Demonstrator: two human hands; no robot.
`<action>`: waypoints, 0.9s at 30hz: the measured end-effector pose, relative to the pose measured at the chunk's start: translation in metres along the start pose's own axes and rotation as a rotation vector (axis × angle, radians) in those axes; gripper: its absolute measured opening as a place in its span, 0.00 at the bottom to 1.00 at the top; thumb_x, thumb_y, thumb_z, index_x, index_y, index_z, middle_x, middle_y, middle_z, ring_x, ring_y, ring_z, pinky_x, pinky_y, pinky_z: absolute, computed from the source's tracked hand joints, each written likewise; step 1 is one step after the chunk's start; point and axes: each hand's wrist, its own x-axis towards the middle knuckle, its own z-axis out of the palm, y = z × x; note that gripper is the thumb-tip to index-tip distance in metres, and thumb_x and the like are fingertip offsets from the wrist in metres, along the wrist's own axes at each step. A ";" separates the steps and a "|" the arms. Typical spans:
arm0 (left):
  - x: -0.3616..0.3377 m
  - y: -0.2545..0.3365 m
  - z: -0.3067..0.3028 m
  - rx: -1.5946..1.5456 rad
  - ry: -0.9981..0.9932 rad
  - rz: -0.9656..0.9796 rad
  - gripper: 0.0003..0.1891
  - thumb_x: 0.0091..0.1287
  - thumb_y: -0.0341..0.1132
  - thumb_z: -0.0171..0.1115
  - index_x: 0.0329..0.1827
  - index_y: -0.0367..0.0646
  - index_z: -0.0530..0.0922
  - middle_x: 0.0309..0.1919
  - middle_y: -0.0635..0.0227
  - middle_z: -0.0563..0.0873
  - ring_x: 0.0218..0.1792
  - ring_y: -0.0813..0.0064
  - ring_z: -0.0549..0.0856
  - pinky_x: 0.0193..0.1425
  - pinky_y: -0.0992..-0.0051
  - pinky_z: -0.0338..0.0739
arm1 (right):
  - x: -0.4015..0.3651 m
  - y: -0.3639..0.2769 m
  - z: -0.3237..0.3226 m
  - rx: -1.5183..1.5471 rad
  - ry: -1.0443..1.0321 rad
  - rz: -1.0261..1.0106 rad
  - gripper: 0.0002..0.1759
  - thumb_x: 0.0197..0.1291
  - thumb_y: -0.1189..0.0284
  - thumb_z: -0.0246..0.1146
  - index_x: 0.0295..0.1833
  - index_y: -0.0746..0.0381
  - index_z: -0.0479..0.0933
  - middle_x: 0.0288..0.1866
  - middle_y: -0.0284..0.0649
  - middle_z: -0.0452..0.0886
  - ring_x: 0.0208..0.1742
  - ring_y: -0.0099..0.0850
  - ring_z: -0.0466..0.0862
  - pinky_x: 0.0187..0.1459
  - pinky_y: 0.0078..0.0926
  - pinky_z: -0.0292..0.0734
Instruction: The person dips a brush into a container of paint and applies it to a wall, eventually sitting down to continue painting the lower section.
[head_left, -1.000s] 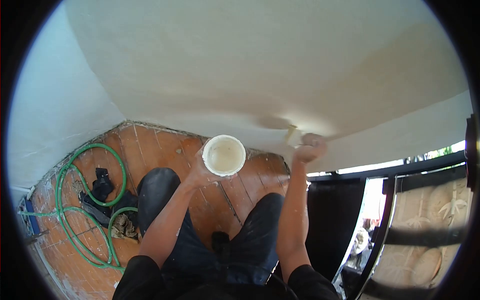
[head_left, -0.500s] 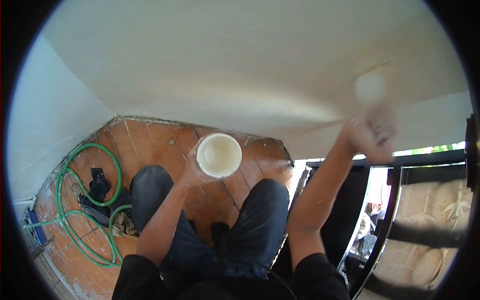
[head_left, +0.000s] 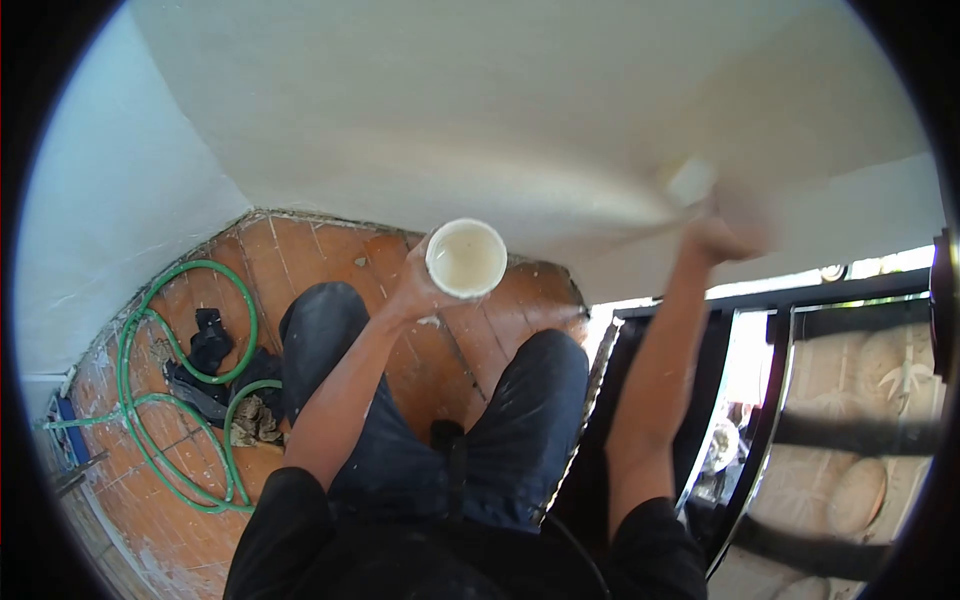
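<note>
My left hand (head_left: 420, 285) is wrapped round a white plastic tub (head_left: 432, 262), held above the floor close to the wall. Pale, cream-coloured liquid (head_left: 468, 258) shows inside it. At the right, my right hand (head_left: 735, 225) is raised against the wall (head_left: 480, 130) and smeared by motion. It grips a pale, flat, brush-like tool (head_left: 692, 182); blur hides its exact kind. The tool appears to be at the wall's surface. Around and above it, part of the wall is darker than the strip along the lower right.
Looped green hose (head_left: 245, 300) lies on the tiled floor (head_left: 330, 250) at the left, beside dark cloths (head_left: 210, 342) and a crumpled brown rag (head_left: 255, 420). My knees (head_left: 535, 390) are bent below the tub. A black metal railing (head_left: 770, 400) stands at the right.
My right hand and the pale tool have moved left and slightly down along the wall. The tub in my left hand appears higher and further right; the whole view has shifted slightly.
</note>
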 end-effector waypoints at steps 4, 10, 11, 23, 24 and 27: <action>0.005 0.012 0.003 0.013 -0.048 -0.061 0.38 0.33 0.36 0.80 0.51 0.40 0.72 0.46 0.66 0.80 0.48 0.73 0.79 0.54 0.72 0.73 | 0.063 -0.084 0.091 0.070 -0.346 -0.434 0.12 0.41 0.69 0.40 0.10 0.54 0.49 0.08 0.33 0.53 0.11 0.29 0.60 0.21 0.26 0.66; 0.010 0.004 -0.006 0.084 0.038 0.030 0.38 0.34 0.39 0.80 0.51 0.39 0.72 0.45 0.63 0.81 0.47 0.70 0.80 0.52 0.72 0.74 | 0.027 -0.101 0.064 0.032 -0.663 -0.272 0.15 0.33 0.65 0.42 0.11 0.49 0.41 0.09 0.30 0.39 0.12 0.24 0.43 0.20 0.25 0.46; 0.010 0.001 -0.008 0.071 0.038 0.057 0.38 0.34 0.38 0.80 0.51 0.39 0.72 0.46 0.63 0.80 0.47 0.70 0.80 0.53 0.72 0.74 | 0.010 -0.088 0.037 0.069 -0.750 -0.154 0.15 0.32 0.66 0.42 0.11 0.48 0.40 0.10 0.29 0.37 0.14 0.23 0.40 0.22 0.25 0.40; -0.014 -0.002 -0.009 0.123 0.035 0.114 0.39 0.31 0.41 0.78 0.52 0.43 0.74 0.49 0.62 0.78 0.53 0.60 0.74 0.57 0.64 0.67 | -0.124 -0.041 -0.041 0.345 -0.490 0.977 0.20 0.54 0.67 0.43 0.12 0.52 0.50 0.08 0.29 0.48 0.11 0.21 0.47 0.17 0.22 0.44; -0.015 -0.003 -0.009 0.192 0.015 0.146 0.39 0.31 0.41 0.79 0.52 0.43 0.74 0.49 0.62 0.78 0.53 0.60 0.74 0.57 0.64 0.67 | -0.125 -0.038 -0.041 0.321 -0.460 1.011 0.20 0.55 0.67 0.41 0.12 0.52 0.49 0.08 0.29 0.48 0.11 0.22 0.46 0.17 0.23 0.43; -0.017 -0.001 -0.006 0.244 -0.022 0.189 0.39 0.30 0.40 0.79 0.52 0.44 0.74 0.48 0.63 0.78 0.52 0.60 0.74 0.56 0.64 0.67 | -0.138 -0.036 -0.037 0.248 -0.509 1.059 0.21 0.56 0.66 0.40 0.12 0.53 0.48 0.08 0.30 0.49 0.11 0.22 0.46 0.17 0.24 0.44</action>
